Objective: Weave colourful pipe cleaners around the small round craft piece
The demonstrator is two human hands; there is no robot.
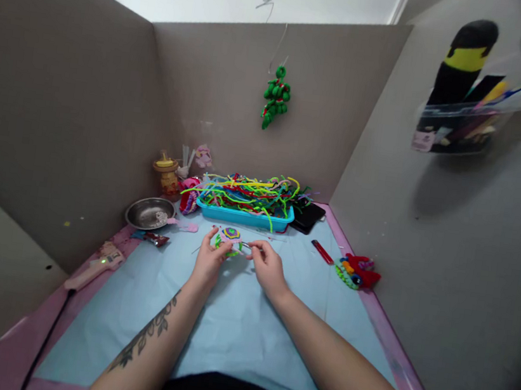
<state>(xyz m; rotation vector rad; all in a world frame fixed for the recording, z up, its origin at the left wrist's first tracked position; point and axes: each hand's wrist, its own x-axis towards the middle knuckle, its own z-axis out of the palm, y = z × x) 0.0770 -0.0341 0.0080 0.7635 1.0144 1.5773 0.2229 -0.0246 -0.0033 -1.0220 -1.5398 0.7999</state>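
My left hand is closed around the edge of a small round craft piece, with rings of pink, yellow, green and purple and a bright green strand at its underside. Just to the right, my right hand pinches a thin, metallic-looking tool whose end meets the piece's right side. The tool's exact kind is too small to make out. Both hands are a little above the light blue table cover. A thin dark stick or wire shows left of the piece.
Behind the hands stands a blue tray heaped with coloured pipe cleaners. To the left are a metal bowl and a pink glue gun with a cord. A red cutter and a colourful craft figure lie right. Grey partitions enclose three sides.
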